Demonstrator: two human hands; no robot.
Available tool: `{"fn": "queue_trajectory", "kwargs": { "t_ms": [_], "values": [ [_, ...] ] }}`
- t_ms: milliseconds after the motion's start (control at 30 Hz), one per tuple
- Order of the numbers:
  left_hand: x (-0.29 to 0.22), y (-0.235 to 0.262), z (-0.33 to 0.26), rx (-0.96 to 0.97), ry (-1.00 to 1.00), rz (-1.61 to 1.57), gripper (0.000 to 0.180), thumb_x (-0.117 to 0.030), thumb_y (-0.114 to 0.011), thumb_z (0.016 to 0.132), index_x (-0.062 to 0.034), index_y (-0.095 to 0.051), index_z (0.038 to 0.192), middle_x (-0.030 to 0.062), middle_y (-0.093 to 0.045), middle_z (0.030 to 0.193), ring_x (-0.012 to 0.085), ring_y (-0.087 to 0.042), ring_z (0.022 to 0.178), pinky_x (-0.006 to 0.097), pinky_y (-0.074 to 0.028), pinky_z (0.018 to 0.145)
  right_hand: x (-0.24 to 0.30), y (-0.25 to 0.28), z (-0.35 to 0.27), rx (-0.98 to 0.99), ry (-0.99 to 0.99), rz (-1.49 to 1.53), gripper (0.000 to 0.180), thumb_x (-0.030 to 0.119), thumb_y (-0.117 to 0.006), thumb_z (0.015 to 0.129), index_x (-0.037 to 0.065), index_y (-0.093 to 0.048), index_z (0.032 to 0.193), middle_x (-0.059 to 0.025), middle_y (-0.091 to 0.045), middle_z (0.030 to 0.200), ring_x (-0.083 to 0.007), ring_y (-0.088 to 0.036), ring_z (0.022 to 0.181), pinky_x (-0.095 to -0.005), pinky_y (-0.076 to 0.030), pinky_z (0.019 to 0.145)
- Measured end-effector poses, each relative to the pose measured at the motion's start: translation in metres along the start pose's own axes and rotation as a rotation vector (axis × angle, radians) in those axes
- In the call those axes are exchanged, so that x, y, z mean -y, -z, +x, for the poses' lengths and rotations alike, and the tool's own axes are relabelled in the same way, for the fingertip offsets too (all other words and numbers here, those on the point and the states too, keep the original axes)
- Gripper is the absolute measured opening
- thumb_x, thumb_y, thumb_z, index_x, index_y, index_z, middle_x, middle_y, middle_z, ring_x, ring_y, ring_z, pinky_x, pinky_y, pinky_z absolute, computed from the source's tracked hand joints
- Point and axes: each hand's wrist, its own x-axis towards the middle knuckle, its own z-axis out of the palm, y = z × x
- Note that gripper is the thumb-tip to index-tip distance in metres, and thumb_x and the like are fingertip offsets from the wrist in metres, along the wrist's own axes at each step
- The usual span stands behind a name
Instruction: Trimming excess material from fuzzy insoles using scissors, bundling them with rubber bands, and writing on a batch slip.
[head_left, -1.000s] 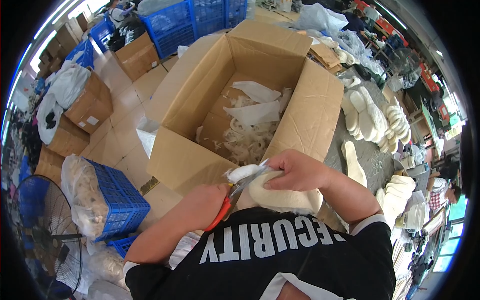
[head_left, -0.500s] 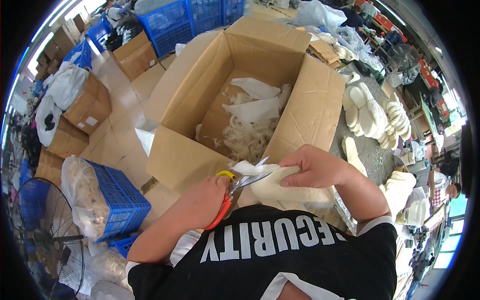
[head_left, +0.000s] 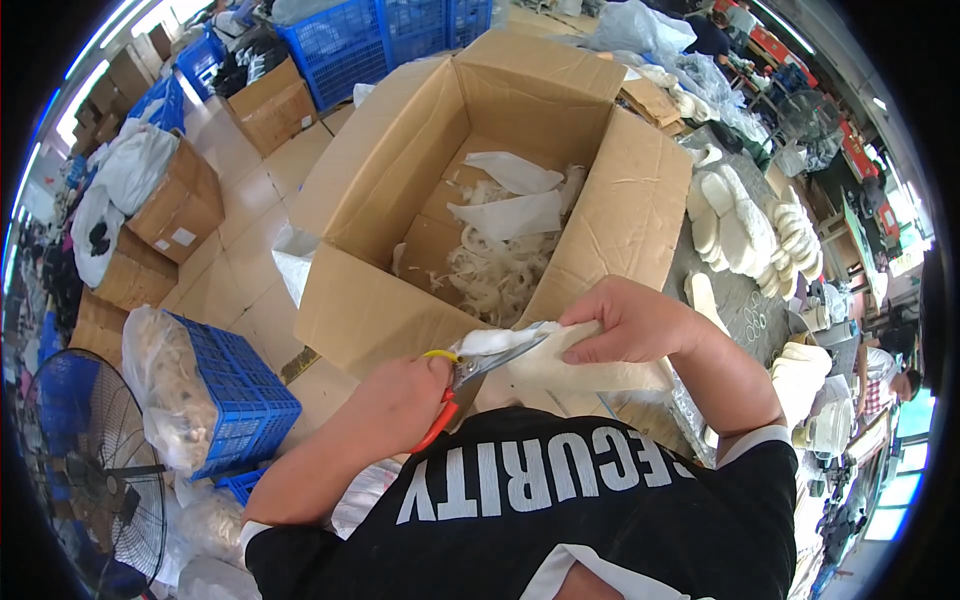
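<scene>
My left hand (head_left: 405, 395) is closed round scissors (head_left: 497, 362) with red and yellow handles. Their blades lie along the edge of a cream, fleecy, insole-like piece (head_left: 562, 368) and look nearly together. A fluffy white strip (head_left: 490, 341) curls up over the blades at that edge. Thumb and fingers of my right hand (head_left: 630, 322) pinch the piece from its far side, close to the blade tips. In front of my hands stands a large open cardboard box (head_left: 375, 318), with fluffy white trimmings (head_left: 497, 272) and pale sheets (head_left: 512, 215) inside.
At right, several cream fleecy pieces (head_left: 735, 225) lie in piles on a dark surface. A blue crate (head_left: 248, 395) with a bagged load and a black fan (head_left: 100, 475) stand at left. Further cartons (head_left: 178, 205) and blue crates (head_left: 340, 55) stand beyond; other people are in the background.
The scissor blades have come closer together, and the fleecy edge is folded further over them. My right hand has shifted slightly up and away; the piece in it is tilted flatter.
</scene>
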Motion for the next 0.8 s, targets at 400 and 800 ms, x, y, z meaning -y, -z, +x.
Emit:
{"fn": "queue_trajectory", "kwargs": {
  "t_ms": [400, 800],
  "values": [
    [0.0, -0.007, 0.0, 0.037, 0.035, 0.049, 0.014, -0.009, -0.049, 0.081, 0.0027, -0.05, 0.089, 0.0203, -0.059, 0.082, 0.0366, -0.058, 0.082, 0.043, -0.046, 0.071, 0.015, -0.005, 0.001, 0.043, 0.028, -0.103, 0.019, 0.011, -0.068, 0.076, -0.002, -0.065, 0.09, -0.0031, -0.055, 0.058, -0.0048, -0.046, 0.054, -0.0243, -0.037, 0.048],
    [-0.001, -0.007, 0.004, 0.03, 0.034, -0.001, 0.018, -0.018, -0.055, 0.087, -0.0005, -0.051, 0.082, 0.0172, -0.06, 0.075, 0.0313, -0.061, 0.075, 0.038, -0.047, 0.065, 0.019, -0.008, 0.0, 0.004, 0.087, -0.201, 0.021, 0.019, -0.065, 0.074, 0.003, -0.065, 0.087, -0.0142, -0.057, 0.062, -0.023, -0.055, 0.056, -0.0324, -0.042, 0.055]
  ]
}}
